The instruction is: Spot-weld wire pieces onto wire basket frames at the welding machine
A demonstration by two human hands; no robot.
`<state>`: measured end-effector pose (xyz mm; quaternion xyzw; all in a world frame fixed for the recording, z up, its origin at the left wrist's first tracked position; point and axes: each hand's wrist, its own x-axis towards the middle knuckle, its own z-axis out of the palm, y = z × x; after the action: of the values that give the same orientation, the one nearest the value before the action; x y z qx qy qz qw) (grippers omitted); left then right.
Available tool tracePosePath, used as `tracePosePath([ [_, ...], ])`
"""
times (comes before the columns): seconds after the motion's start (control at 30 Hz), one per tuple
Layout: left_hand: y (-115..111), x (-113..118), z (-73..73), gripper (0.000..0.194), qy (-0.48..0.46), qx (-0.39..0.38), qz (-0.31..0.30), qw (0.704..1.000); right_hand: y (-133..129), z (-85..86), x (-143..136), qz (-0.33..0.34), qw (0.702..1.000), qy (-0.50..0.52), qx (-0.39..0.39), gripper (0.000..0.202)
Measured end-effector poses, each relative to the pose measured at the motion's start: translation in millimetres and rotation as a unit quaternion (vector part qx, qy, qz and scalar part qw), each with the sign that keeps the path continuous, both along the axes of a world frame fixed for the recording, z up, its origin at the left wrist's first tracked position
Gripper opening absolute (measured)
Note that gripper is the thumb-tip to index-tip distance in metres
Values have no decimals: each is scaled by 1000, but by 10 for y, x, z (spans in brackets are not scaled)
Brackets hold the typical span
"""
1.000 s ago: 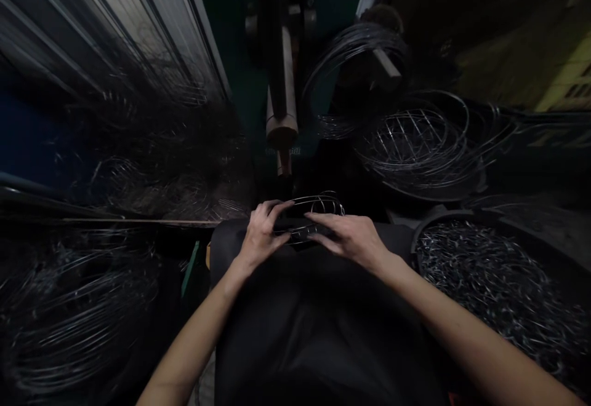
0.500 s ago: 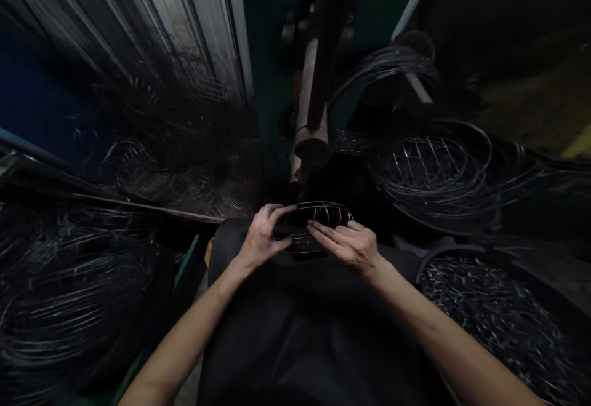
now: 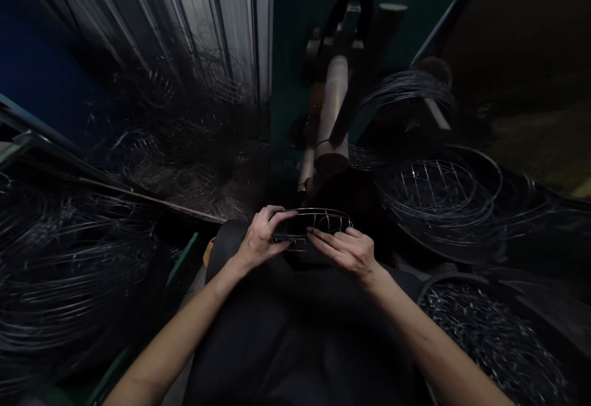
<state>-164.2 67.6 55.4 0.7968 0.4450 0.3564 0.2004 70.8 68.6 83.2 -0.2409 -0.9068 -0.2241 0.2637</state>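
A round wire frame [image 3: 318, 211] with thin cross wires is held between my hands above the dark apron on my lap. My left hand [image 3: 262, 237] grips its left side, fingers over the upper ring and thumb at the lower wires. On the right side, my right hand [image 3: 345, 248] holds the frame, its index finger stretched across the wires. Just beyond the frame, two copper-coloured rods with a thick cylinder [image 3: 333, 117] belong to a green machine [image 3: 290, 55].
A tub of small metal pieces [image 3: 489, 326] stands at the right, with wire rings and grids [image 3: 429, 187] behind it. Wire hoops [image 3: 60, 283] fill the left side. Loose wire pieces [image 3: 194, 178] lie on a surface below corrugated metal [image 3: 217, 18].
The view has shifted, so the machine and the right-hand piles appear lower and farther right. Both hands keep their hold on the wire frame, which looks slightly flatter in tilt.
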Motion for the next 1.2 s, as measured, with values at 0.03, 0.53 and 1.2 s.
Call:
tracePosePath([
  [0.03, 2, 1, -6, 58, -3, -1, 0, 1000, 7, -10, 7, 1, 1000, -2, -4, 23],
  [0.53, 69, 46, 31, 63, 7, 25, 5, 1000, 76, 76, 11, -6, 998, -14, 56, 22],
  [1.2, 196, 71, -50, 60, 23, 79, 28, 996, 170, 35, 37, -6, 995, -39, 89, 18],
])
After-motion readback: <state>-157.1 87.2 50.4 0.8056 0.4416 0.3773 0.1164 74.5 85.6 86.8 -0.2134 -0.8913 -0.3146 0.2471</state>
